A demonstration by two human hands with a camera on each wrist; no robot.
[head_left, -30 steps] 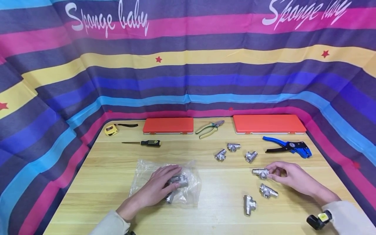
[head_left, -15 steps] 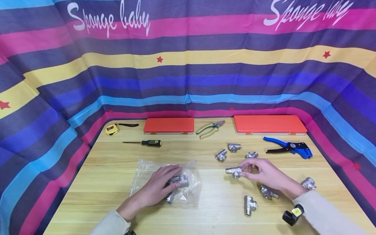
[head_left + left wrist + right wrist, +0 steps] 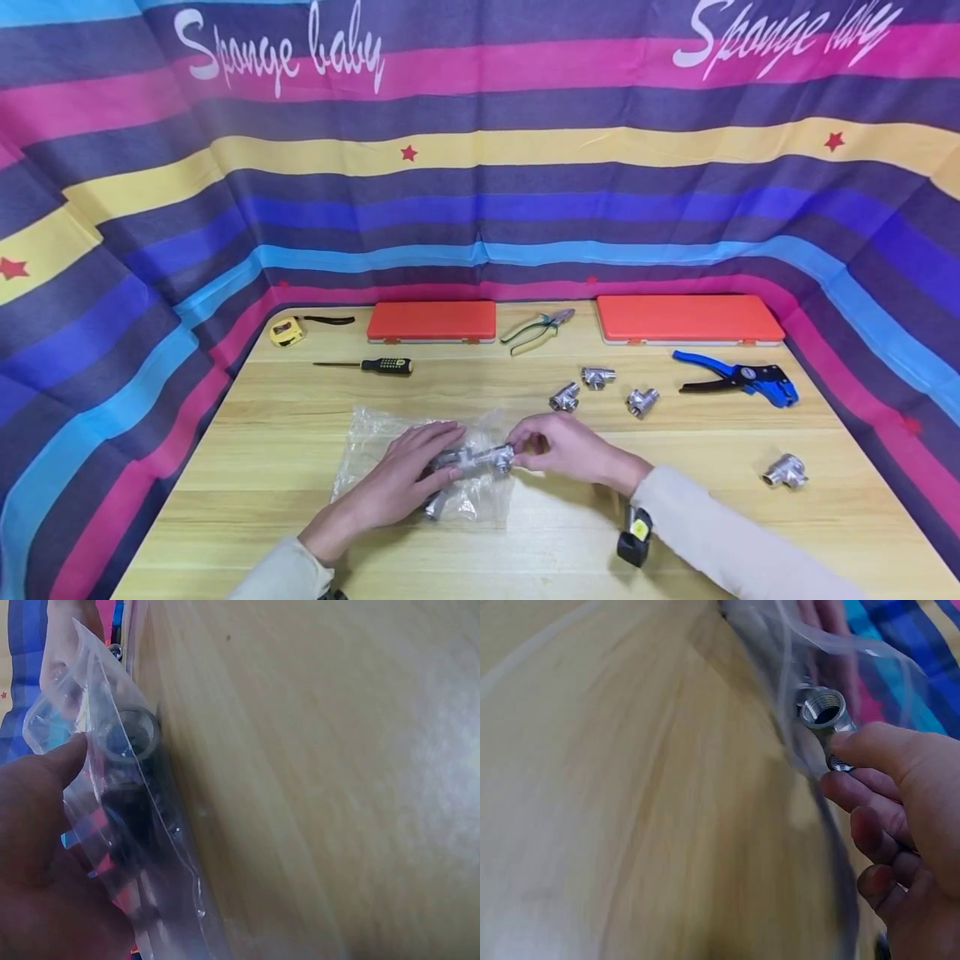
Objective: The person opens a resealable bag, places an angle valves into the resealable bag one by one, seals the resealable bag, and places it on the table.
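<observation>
In the head view my left hand lies over a clear plastic bag, holding it with the thumb on the near side and the fingers on the far side. Metal tee pipe fittings are inside; one tee shows through the film in the left wrist view. My right hand pinches another threaded tee fitting between thumb and fingertips at the bag's right-hand mouth. Its far end overlaps the bag, and its open threaded port faces up in the right wrist view. My left palm hides part of the bag's contents.
Loose tees lie at centre right and far right. Behind stand red cases, pliers, a blue wire stripper, a screwdriver and a tape measure. A striped cloth walls the table.
My right hand has carried a tee fitting leftward from the right side to the bag's mouth. Its forearm now covers two tees nearer me and uncovers one at far right. My left hand stays put.
</observation>
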